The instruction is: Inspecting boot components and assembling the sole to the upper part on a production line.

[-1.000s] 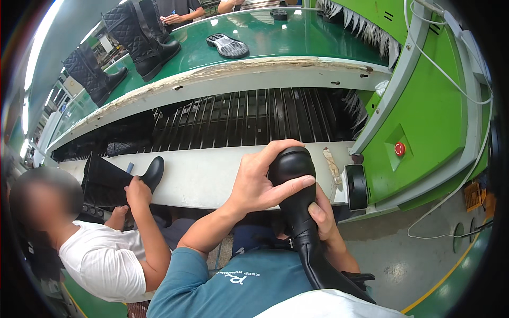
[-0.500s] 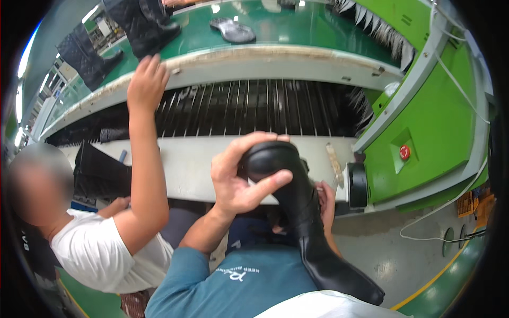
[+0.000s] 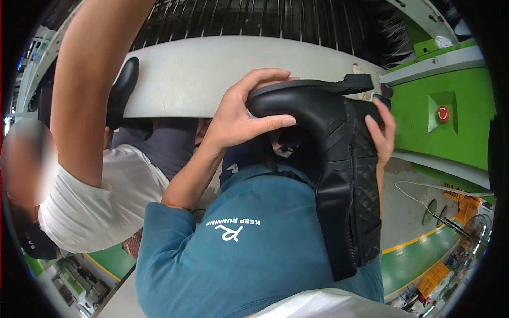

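Boot (image 3: 338,164) turned side-on, hiding some bench edge (image 3: 172,115).

A teal short-sleeved T-shirt (image 3: 265,249) bears a white chest print (image 3: 231,232).

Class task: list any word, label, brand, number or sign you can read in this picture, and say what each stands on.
Teal shirt: readable white lettering and an emblem on the front; wording not copied here.
Dark cloth, lower left: pale letters, too small to read surely.
Red button: pale marks, too small to read.
Black boot: no lettering seen.
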